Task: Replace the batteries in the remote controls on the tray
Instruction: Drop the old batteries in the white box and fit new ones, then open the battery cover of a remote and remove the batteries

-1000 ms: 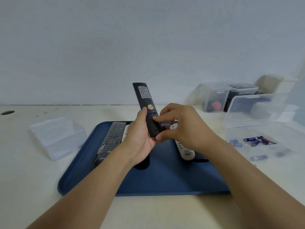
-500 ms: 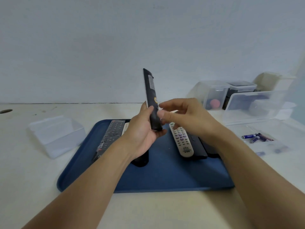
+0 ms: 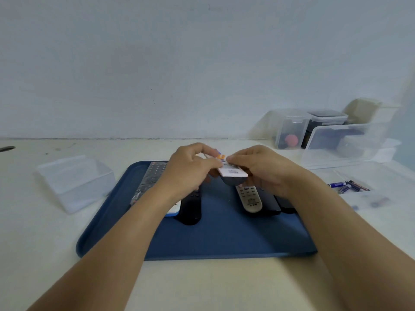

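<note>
Between left hand (image 3: 190, 170), right hand (image 3: 260, 169): white remote (image 3: 232, 172), held.

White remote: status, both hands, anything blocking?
Left hand and right hand both grip white remote, held above blue tray. Other remotes lie on tray. Batteries off to right, path unobstructed.

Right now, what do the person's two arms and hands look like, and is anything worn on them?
Both forearms are bare up to the frame's edge: no sleeves show. The left hand and right hand wear no gloves, and no watch, ring or bracelet is visible on them.
</note>
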Demonstrator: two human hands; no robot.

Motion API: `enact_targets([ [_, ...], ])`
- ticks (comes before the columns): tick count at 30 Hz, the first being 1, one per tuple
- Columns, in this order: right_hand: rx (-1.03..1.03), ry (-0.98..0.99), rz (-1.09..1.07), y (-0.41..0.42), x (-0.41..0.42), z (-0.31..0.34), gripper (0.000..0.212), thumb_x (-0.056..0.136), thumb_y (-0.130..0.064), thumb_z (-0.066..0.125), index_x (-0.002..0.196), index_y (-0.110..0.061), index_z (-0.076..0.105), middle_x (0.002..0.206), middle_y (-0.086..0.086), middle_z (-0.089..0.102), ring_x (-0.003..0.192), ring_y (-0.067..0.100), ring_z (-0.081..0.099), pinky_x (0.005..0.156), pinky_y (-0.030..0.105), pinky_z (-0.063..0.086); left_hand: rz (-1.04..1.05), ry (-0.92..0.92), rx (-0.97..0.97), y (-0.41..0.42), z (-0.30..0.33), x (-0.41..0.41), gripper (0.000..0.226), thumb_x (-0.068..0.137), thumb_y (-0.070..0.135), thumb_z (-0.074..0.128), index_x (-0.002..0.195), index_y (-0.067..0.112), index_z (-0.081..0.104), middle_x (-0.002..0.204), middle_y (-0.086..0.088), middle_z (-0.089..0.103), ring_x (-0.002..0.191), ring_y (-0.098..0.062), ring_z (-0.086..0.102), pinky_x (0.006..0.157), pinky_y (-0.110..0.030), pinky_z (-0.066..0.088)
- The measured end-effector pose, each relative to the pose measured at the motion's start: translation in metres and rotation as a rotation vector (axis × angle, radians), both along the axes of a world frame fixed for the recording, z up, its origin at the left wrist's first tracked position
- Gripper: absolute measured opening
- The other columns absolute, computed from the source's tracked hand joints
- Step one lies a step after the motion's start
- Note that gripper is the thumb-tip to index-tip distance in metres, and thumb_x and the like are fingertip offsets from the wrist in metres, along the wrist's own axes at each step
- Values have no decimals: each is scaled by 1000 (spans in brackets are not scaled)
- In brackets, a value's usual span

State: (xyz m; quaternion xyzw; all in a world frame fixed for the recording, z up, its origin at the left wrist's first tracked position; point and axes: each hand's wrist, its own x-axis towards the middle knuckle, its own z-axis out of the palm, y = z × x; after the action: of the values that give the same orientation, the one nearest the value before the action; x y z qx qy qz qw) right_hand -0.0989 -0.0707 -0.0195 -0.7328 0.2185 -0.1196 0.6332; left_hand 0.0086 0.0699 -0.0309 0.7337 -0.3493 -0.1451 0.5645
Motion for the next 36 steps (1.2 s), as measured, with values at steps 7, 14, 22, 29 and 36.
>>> enact_targets([
  [7, -244, 242, 64, -2, -1, -7, 27, 95, -19, 68, 104, 6, 70, 78, 17, 74, 54, 18, 62, 49, 23, 51, -119, -127, 338, 4, -5, 9, 13, 84, 21, 79, 94, 28, 77, 62, 8, 59, 55, -9, 49, 55, -24, 39],
  [14, -656, 158, -83, 4, -1, -5, 25, 76, -25, 87, 93, -13, 73, 62, 5, 70, 42, 9, 56, 49, 23, 46, -54, -329, 425, 15, 0, 12, 18, 85, 16, 70, 94, 31, 74, 69, 1, 74, 58, -12, 67, 57, -23, 56],
  [22, -1144, 117, 238, 72, 3, -13, 51, 68, -66, 76, 106, -32, 68, 87, -14, 66, 80, 5, 59, 72, 30, 52, 357, -624, 403, 25, -7, 46, 6, 87, 34, 65, 89, 30, 70, 88, 8, 69, 82, -16, 63, 66, -29, 43],
  [29, -1377, 172, 165, 84, 10, -23, 53, 74, -73, 62, 109, -34, 62, 95, -8, 66, 83, 16, 57, 65, 31, 39, 295, -679, 577, 26, -24, 51, 7, 91, 33, 61, 89, 27, 65, 96, 5, 60, 84, -18, 53, 67, -29, 35],
  [36, -778, 85, -51, 69, 15, -13, 19, 82, -31, 66, 76, -14, 72, 55, -5, 61, 48, 8, 51, 49, 24, 43, 287, -630, 567, 25, -29, 56, 6, 91, 37, 59, 90, 31, 61, 91, 10, 57, 86, -17, 54, 60, -30, 32],
])
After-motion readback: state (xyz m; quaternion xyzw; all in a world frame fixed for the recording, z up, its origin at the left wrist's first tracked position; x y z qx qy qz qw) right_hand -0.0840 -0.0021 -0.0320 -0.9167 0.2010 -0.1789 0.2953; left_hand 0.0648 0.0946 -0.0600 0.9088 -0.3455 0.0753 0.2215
